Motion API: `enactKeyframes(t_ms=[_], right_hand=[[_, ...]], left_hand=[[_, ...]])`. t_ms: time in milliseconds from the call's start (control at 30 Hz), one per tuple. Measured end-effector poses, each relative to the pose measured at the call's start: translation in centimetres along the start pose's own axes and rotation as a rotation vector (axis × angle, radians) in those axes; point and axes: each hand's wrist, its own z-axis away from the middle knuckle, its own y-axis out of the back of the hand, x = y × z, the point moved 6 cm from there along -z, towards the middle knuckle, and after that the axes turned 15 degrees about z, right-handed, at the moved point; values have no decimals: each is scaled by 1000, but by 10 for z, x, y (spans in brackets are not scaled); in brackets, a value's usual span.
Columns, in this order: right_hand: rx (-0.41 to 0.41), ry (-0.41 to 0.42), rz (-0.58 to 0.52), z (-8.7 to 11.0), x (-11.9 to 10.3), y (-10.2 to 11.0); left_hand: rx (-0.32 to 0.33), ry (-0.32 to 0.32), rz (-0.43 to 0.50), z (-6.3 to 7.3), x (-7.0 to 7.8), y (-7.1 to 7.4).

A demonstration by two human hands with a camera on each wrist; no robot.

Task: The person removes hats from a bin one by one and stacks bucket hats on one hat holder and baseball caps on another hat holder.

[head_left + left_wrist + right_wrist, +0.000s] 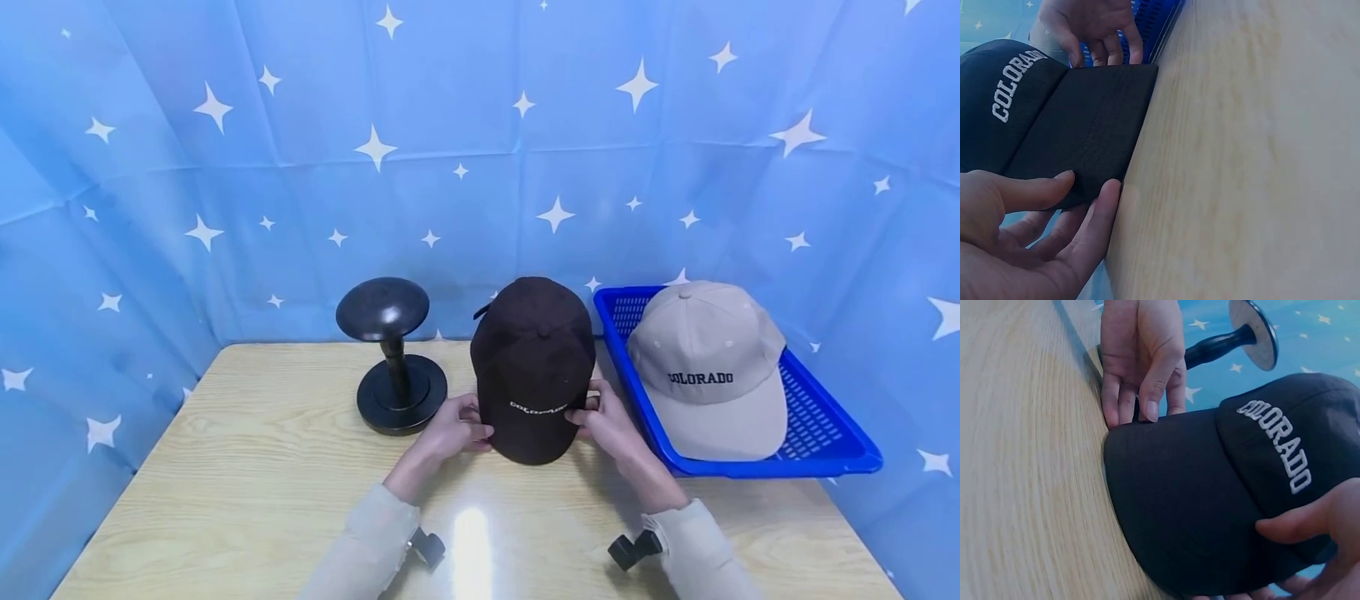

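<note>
A dark brown baseball cap (534, 358) with white COLORADO lettering is held between both hands, its brim toward the person. My left hand (459, 427) pinches the left edge of the brim, thumb on top and fingers beneath, as the left wrist view shows. On the other side my right hand (606, 418) grips the cap where brim meets crown, its thumb (1291, 526) on top and fingers under the edge. The brim's front edge is close over the wooden table in both wrist views.
A black hat stand (397, 358) with a domed top and round base stands left of the cap. To the right, a blue plastic basket (832, 454) holds a beige COLORADO cap (705, 367). Behind the wooden table (247, 467) hangs a blue curtain (465, 100) with white stars.
</note>
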Motion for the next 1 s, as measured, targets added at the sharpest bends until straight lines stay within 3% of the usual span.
enactKeyframes(t_ms=[467,600,700,833,1000], right_hand=[[-19,28,48,0,-8,2],[-43,57,152,16,-29,17],[-5,128,192,33,-50,39],[97,254,145,47,-63,72],[187,367,-35,51,-52,108]], left_hand=[[0,10,-25,-3,3,2],[-3,14,-19,-4,1,3],[2,6,-36,-3,0,6],[1,-34,-132,-1,3,9],[-16,-64,-391,4,11,8]])
